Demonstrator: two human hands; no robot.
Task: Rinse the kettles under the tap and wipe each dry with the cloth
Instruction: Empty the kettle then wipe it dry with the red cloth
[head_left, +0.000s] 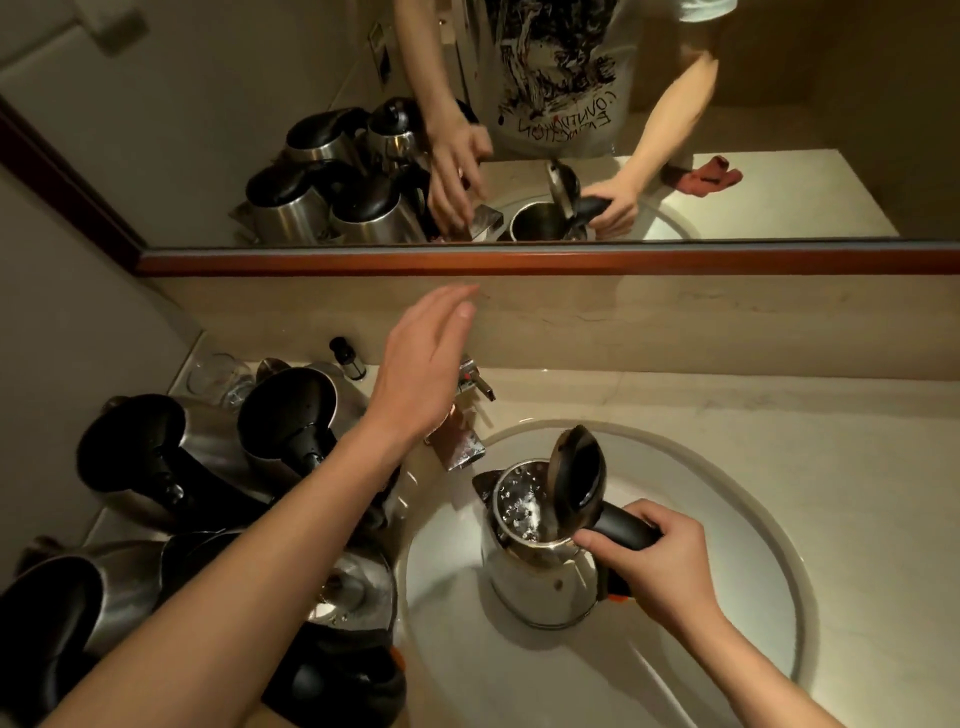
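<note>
A steel kettle (540, 577) stands in the white sink basin (727, 519) with its black lid (579, 480) flipped up and water inside. My right hand (654, 558) grips its black handle. The chrome tap (462, 441) stands at the basin's left rim, its spout just left of the kettle's mouth. My left hand (421, 364) hovers open, fingers straight, above the tap's lever. A red cloth (709, 176) shows only in the mirror, lying on the counter's near right side.
Several more steel kettles (291, 431) with black lids crowd the counter left of the sink. A glass (218, 376) and a small dark bottle (347, 358) stand in the back left corner. A wood-framed mirror (519, 260) runs along the wall.
</note>
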